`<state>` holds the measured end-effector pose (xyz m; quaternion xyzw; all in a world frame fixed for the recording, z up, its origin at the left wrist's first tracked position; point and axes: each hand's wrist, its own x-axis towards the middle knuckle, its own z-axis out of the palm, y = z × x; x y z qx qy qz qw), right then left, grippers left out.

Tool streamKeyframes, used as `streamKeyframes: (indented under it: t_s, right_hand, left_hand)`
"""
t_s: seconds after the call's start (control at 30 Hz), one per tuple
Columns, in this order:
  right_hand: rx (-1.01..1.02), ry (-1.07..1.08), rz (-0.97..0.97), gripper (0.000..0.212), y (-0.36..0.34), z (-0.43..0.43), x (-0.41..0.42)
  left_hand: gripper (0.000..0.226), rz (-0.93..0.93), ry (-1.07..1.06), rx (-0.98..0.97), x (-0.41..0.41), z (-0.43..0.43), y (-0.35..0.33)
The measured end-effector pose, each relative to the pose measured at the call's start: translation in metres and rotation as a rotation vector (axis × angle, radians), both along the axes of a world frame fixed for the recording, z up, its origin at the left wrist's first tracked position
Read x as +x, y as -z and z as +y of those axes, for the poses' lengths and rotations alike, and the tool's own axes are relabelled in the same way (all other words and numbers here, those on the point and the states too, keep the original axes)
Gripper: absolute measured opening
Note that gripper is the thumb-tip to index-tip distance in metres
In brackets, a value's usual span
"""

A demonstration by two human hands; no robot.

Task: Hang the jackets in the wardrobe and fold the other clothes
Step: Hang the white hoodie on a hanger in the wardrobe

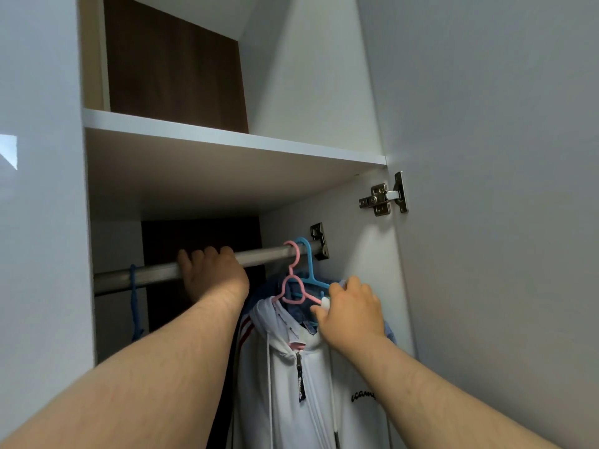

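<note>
Head view: the left hand (214, 273) curls over the rail (155, 275); the right hand (351, 314) pinches the white jacket (291, 384) at its shoulder, hung on a pink hanger (291, 283) at the right end of the wardrobe (356, 254). Soft, light cloth, probably best steered by the stiff hanger.
</note>
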<state>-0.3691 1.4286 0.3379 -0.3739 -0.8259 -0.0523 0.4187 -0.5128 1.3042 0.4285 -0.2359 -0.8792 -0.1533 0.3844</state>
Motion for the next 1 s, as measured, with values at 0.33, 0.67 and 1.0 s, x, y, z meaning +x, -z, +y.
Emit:
streamKeyframes:
  t_s: [0.33,0.67,1.0]
  right_hand:
    - [-0.059,-0.078,-0.137,0.043,0.025,-0.027,0.051]
    - [-0.031,-0.142,-0.074,0.038,0.048,-0.072,0.087]
    - [0.002,-0.26,0.01,0.044,0.084,-0.121,0.091]
  left_hand:
    - [0.072,-0.063,0.193,-0.161,0.049,-0.01,0.043]
    - [0.054,-0.058,0.452,-0.17,0.101,-0.08,0.099]
    - [0.039,0.144,0.553,-0.281,0.132,-0.136,0.15]
